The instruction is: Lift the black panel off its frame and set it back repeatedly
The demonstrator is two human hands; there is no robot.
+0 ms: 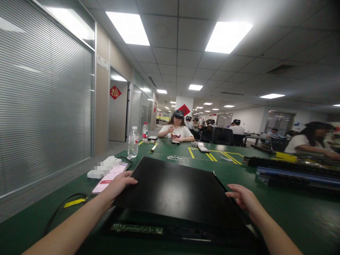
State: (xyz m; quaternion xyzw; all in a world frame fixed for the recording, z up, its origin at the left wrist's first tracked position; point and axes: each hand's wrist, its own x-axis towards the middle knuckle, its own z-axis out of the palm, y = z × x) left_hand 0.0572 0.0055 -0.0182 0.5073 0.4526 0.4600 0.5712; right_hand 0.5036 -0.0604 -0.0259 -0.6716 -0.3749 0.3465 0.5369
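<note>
A flat black panel (183,191) is tilted over the green table, its near edge above a black frame (196,235). In that frame's near part a green circuit board (136,228) shows. My left hand (122,185) is closed on the panel's left edge, thumb on top and the other fingers partly hidden beneath. At the panel's right edge my right hand (243,199) has its fingers apart, the fingertips close to or touching the edge; it grips nothing that I can see.
Left of the panel lie a phone (106,181), a white item and a black cable (57,212). A water bottle (133,142) stands behind them. Dark strips (297,175) lie at the right. Across the green table (297,219) sits a person (176,131); another is at the far right.
</note>
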